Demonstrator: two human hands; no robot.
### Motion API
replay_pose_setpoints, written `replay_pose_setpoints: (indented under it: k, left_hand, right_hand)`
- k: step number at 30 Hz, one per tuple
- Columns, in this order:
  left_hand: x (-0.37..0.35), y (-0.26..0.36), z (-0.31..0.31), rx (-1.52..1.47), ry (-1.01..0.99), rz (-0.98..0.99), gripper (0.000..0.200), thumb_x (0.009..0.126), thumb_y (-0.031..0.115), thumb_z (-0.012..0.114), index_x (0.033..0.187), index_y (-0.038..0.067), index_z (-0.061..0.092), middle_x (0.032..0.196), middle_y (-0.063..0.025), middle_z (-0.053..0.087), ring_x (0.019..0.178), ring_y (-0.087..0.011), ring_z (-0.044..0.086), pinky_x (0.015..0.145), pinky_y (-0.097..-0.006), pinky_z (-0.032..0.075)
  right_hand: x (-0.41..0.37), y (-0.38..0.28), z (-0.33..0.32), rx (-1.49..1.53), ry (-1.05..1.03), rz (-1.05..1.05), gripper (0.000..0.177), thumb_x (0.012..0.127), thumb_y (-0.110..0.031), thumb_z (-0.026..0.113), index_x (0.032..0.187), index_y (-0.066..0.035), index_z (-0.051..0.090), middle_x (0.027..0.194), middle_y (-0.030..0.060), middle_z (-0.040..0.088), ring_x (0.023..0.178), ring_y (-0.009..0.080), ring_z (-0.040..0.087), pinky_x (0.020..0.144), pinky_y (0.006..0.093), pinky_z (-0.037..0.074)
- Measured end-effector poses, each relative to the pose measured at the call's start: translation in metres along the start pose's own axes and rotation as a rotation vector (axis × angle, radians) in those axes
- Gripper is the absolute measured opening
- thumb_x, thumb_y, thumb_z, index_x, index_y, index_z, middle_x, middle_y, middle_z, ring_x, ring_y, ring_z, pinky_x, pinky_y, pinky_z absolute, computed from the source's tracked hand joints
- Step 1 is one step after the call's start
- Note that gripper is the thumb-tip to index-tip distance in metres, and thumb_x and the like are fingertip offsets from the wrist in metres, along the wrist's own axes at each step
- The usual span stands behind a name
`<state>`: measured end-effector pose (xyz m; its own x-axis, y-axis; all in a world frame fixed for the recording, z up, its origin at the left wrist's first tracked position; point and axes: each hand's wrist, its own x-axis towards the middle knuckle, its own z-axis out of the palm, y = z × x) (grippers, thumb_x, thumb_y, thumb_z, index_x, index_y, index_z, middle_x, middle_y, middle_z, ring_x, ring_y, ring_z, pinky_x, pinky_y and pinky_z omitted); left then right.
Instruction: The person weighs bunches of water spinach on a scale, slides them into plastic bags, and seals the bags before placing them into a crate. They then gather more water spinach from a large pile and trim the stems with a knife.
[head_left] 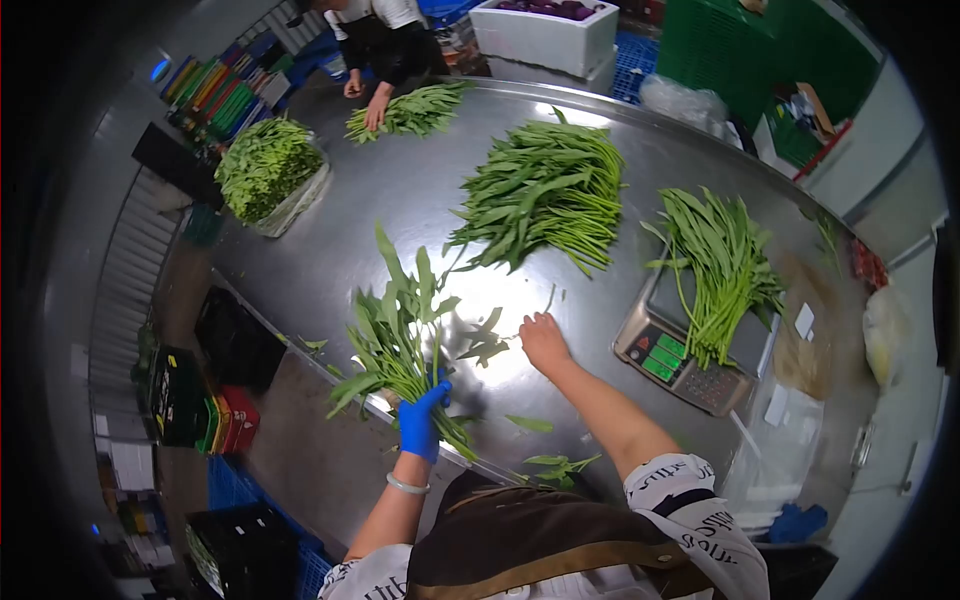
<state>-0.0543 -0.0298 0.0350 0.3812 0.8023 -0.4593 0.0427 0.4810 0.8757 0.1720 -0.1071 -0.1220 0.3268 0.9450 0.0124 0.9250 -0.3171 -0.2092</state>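
My left hand (421, 418), in a blue glove, is closed around the stems of a bunch of water spinach (392, 335). The bunch is held at the table's near edge, leaves pointing away from me. My bare right hand (543, 342) is low over the steel table, fingers pinched together. At its fingertips is the stem end of a small leafy sprig (486, 340), dark against the glare. Beyond lies a large pile of water spinach (548, 190). To the right, another bunch (718, 270) rests on a digital scale (680, 365).
Loose leaves (560, 466) lie near the front edge of the steel table (400, 190). A bagged block of greens (268, 172) stands at the left. Across the table, a co-worker (385, 45) handles more greens (420, 110). Plastic bags (780, 430) lie at the right.
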Motion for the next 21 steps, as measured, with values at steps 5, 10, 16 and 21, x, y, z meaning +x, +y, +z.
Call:
replay_pose_setpoints:
  k: [5, 10, 16, 21]
  left_hand:
    - [-0.011, -0.025, -0.025, -0.083, 0.080, -0.090, 0.030, 0.077, 0.003, 0.066, 0.107, 0.000, 0.061, 0.088, -0.0044, 0.063, 0.068, -0.0126, 0.056, 0.062, -0.0247, 0.047]
    - [-0.025, -0.059, -0.014, -0.161, -0.156, -0.176, 0.038, 0.083, 0.008, 0.063, 0.120, 0.002, 0.054, 0.100, -0.0047, 0.063, 0.091, -0.0147, 0.060, 0.079, -0.0284, 0.048]
    - [-0.027, -0.054, 0.014, 0.094, -0.145, -0.038, 0.026, 0.083, 0.013, 0.067, 0.107, 0.004, 0.061, 0.093, -0.0017, 0.060, 0.081, -0.0107, 0.056, 0.072, -0.0260, 0.046]
    - [-0.010, -0.002, 0.056, 0.100, -0.270, 0.269, 0.041, 0.083, 0.006, 0.063, 0.123, 0.000, 0.055, 0.092, -0.0034, 0.061, 0.072, -0.0088, 0.053, 0.067, -0.0233, 0.043]
  right_hand:
    - [-0.028, -0.031, 0.017, 0.477, -0.167, 0.147, 0.017, 0.086, -0.019, 0.059, 0.086, -0.002, 0.058, 0.086, 0.0114, 0.064, 0.081, 0.0241, 0.062, 0.074, 0.0397, 0.048]
    - [-0.055, -0.102, -0.037, 1.362, 0.003, 0.390, 0.020, 0.088, -0.020, 0.061, 0.090, 0.000, 0.062, 0.081, 0.0064, 0.063, 0.076, 0.0150, 0.058, 0.069, 0.0290, 0.046]
    - [-0.101, -0.103, -0.089, 1.385, 0.227, 0.270, 0.021, 0.087, -0.022, 0.062, 0.097, -0.004, 0.064, 0.093, 0.0078, 0.057, 0.079, 0.0185, 0.057, 0.073, 0.0295, 0.046]
    - [-0.174, -0.052, -0.104, 1.274, 0.178, 0.426, 0.021, 0.087, -0.019, 0.062, 0.100, -0.003, 0.062, 0.089, 0.0101, 0.063, 0.077, 0.0195, 0.061, 0.070, 0.0299, 0.048]
